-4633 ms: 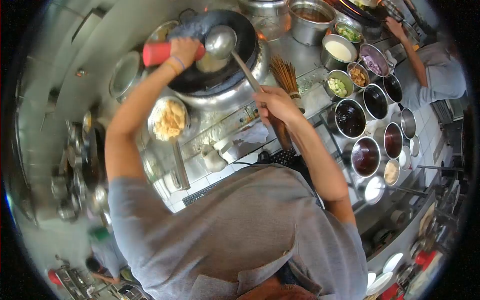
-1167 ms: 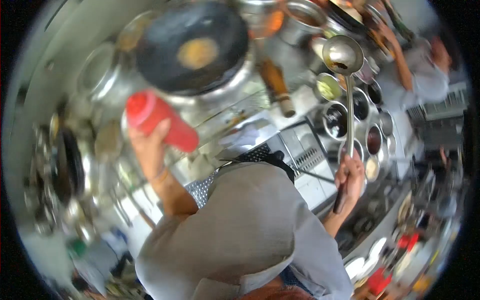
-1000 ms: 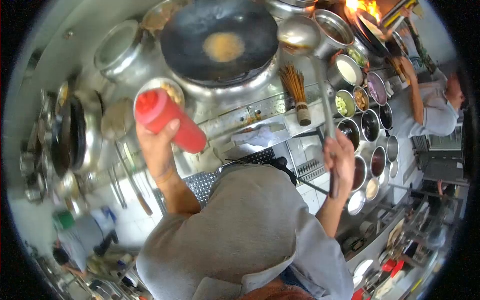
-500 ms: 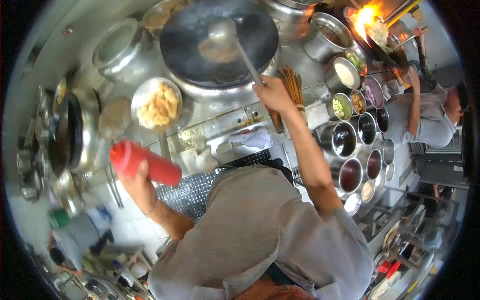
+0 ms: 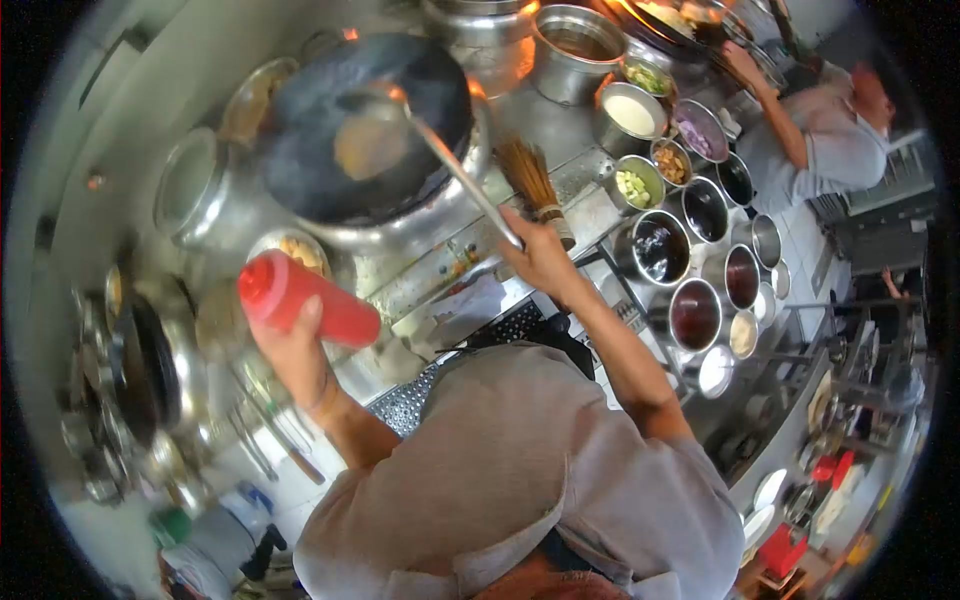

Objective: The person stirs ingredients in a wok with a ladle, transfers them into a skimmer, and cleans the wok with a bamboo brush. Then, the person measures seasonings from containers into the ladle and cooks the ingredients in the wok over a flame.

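My left hand (image 5: 288, 352) is wrapped around a red squeeze bottle (image 5: 325, 308), which lies tilted with its cap toward the upper left. Behind the bottle, a metal strainer or bowl of yellowish chunks (image 5: 306, 252) is partly hidden. In my right hand (image 5: 541, 262) is the handle of a long metal ladle (image 5: 462, 178). Its head reaches over the large dark wok (image 5: 290, 170), where a brownish patch of liquid or food (image 5: 368, 146) shows; steam blurs the ladle's head. A bamboo wok brush (image 5: 528, 182) lies close to my right hand.
Several metal pots of dark sauces (image 5: 693, 314) and chopped ingredients stand to the right. Beyond them a co-worker (image 5: 815, 125) reaches toward another wok. A lidless metal pot (image 5: 190, 190) is left of my wok; another dark wok (image 5: 140, 365) sits at far left.
The view has turned, shifting the wok left and down. My right hand has drawn the ladle handle nearer my body. The red bottle now covers much of the yellowish chunks. The co-worker's tall flame has shrunk.
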Motion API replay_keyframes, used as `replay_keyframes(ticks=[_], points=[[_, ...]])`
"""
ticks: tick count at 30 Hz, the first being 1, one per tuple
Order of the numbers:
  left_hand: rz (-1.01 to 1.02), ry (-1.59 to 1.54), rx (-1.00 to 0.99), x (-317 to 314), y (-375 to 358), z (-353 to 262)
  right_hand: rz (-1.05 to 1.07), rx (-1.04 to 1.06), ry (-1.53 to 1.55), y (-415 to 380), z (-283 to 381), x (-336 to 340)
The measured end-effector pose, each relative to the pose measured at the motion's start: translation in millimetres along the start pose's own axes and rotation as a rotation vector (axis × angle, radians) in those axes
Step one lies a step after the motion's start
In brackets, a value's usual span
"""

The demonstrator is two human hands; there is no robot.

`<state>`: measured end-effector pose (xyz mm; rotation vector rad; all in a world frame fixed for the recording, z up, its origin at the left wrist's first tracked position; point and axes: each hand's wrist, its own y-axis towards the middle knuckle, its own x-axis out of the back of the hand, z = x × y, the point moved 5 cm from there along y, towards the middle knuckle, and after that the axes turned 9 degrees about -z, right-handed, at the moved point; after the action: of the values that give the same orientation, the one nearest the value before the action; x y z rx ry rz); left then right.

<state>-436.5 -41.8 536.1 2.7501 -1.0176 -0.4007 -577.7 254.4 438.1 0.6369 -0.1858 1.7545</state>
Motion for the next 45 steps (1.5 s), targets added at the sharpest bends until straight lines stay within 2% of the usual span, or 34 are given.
replay_keyframes(ticks=[2,4,7,8,10,11,12,13,17,19,22,25,33,42,45], points=[[0.103,-0.01,-0.004,-23.2,4.7,3.2,-0.047,0.056,0.094,-22.4,-34.7,-2.6],[0.153,-0.05,0.108,-45.7,-3.0,1.3,-0.125,0.1,0.052,-42.2,-28.9,10.8],[0.205,-0.02,0.158,-49.4,2.1,17.4,-0.119,-0.35,0.122,-70.2,-9.2,50.0],[0.239,-0.032,0.166,-55.9,2.0,17.8,-0.152,-0.365,0.114,-82.5,-19.4,55.5],[0.227,-0.058,0.119,-62.4,3.1,13.4,-0.462,-0.357,0.187,-118.2,-48.7,81.9],[0.24,-0.062,0.123,-64.9,2.9,13.7,-0.513,-0.567,0.288,-134.9,-52.1,98.3],[0.242,-0.06,0.119,-66.4,3.3,14.1,-0.536,-0.705,0.395,-142.7,-24.8,124.8],[0.241,-0.056,0.115,-67.0,3.7,14.5,-0.702,-0.658,0.541,-158.4,-37.0,132.6],[0.268,-0.028,0.127,-69.6,2.6,16.8,-0.965,-0.626,0.42,-182.1,-44.9,187.4],[0.24,-0.059,0.139,-77.2,-2.2,11.1,-1.017,-0.663,0.334,-183.7,-65.8,211.0],[0.34,-0.073,0.116,-82.7,2.6,19.1,-1.061,-0.656,0.141,-173.5,-109.8,244.4],[0.396,-0.101,0.107,-96.3,-1.4,12.1,-1.069,-0.632,0.132,-167.4,-172.9,261.7],[0.377,-0.088,0.061,-104.8,-6.4,-0.4,-1.071,-0.691,0.137,-154.5,-186.3,269.6],[0.342,-0.098,0.081,-97.3,-1.6,3.7,-1.162,-0.598,0.516,-165.3,-151.4,274.3],[0.328,-0.088,0.1,-97.1,-2.8,0.8,-1.166,-0.583,0.525,-169.4,-142.8,277.7]])
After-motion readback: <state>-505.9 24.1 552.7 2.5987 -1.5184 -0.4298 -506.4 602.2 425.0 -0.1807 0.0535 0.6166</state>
